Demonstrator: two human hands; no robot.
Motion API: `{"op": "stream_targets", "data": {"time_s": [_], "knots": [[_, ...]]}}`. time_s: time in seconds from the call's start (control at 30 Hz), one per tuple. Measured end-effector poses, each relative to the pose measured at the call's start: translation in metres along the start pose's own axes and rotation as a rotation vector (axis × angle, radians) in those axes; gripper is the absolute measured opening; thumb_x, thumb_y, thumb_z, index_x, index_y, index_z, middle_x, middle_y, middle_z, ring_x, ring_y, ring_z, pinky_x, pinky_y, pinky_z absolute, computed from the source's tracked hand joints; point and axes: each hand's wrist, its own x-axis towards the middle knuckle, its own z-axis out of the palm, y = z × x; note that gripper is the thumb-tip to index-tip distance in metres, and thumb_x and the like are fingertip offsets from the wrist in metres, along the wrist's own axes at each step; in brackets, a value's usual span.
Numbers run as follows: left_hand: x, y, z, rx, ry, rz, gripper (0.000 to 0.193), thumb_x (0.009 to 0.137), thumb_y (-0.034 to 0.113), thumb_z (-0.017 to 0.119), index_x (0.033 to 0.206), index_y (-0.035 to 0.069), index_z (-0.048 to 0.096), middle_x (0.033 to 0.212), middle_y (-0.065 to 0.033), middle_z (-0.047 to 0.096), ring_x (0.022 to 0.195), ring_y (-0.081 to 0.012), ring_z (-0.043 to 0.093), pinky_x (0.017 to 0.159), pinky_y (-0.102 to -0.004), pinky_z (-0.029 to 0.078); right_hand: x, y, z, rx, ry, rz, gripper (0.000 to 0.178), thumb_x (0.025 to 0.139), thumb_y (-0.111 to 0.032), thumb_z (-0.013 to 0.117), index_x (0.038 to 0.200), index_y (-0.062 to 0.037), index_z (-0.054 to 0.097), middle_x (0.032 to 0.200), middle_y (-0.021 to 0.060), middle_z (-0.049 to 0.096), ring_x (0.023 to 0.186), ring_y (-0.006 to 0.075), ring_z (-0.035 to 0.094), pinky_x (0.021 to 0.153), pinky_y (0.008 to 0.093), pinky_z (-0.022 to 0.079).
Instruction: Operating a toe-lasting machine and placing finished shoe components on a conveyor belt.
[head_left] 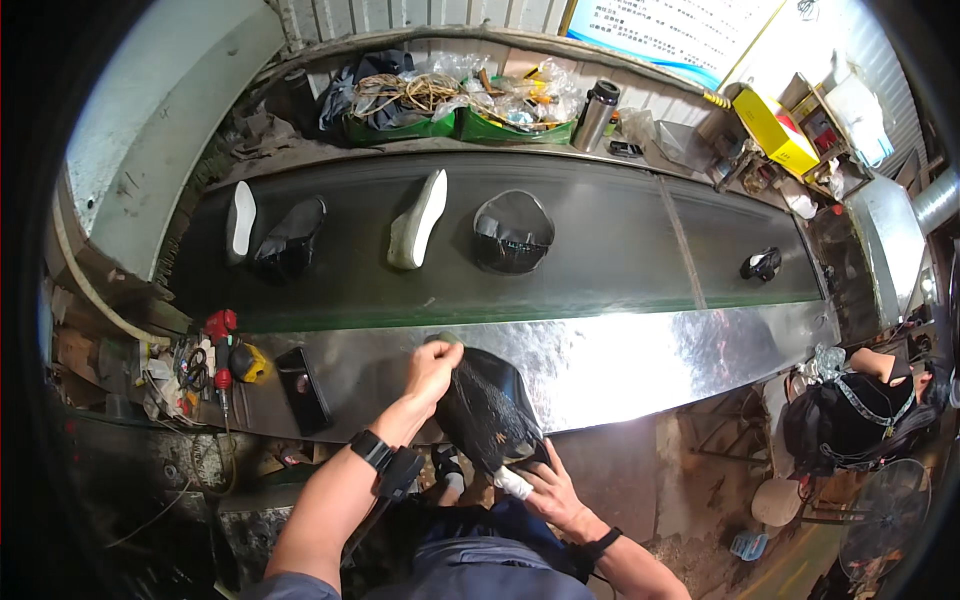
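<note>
A black shoe upper [490,400], textured on one side and smooth and shiny on the other, is stretched between my two hands over the metal ledge's front edge. My left hand [432,370] pinches its far left edge, fingers closed. Lower and to the right, my right hand [555,492] grips the near end; a white wrapping [513,483] covers one of its digits. Beyond, on the dark belt, lie a white sole-shaped piece [240,222], a black upper [292,236], a pale shoe-shaped form [418,222] and a rounded black upper [513,232].
A shiny metal ledge [370,350] borders the conveyor belt [610,240]. On its left are a phone [303,388] and a red power tool [221,325]. Green bins [405,130] and a steel thermos [597,115] stand behind. Another person [860,410] is at right, above a fan [885,520].
</note>
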Motion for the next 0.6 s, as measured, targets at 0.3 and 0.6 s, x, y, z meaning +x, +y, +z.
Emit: {"op": "stream_targets", "data": {"time_s": [0.3,0.6], "knots": [[0.046,-0.014,0.013,0.501,0.508,0.329,0.034,0.094,0.035,0.067,0.093,0.001,0.073,0.083,-0.0201,0.071,0.083,-0.0376,0.069,0.076,-0.044,0.051,0.049,0.03,0.031,0.635,0.342,0.422,0.112,0.072,-0.018,0.092,0.154,0.0048,0.02,0.153,0.0255,0.034,0.141,0.0402,0.039,0.116,0.0414,0.032],[0.012,-0.014,0.023,0.674,0.332,0.114,0.074,0.074,0.05,0.077,0.123,-0.001,0.054,0.115,-0.0283,0.064,0.117,-0.0419,0.059,0.1,-0.0477,0.047,0.037,0.046,0.03,0.582,0.09,0.337,0.091,0.078,-0.018,0.085,0.15,0.0041,0.033,0.15,0.0277,0.04,0.141,0.0429,0.04,0.118,0.0436,0.031]]}}
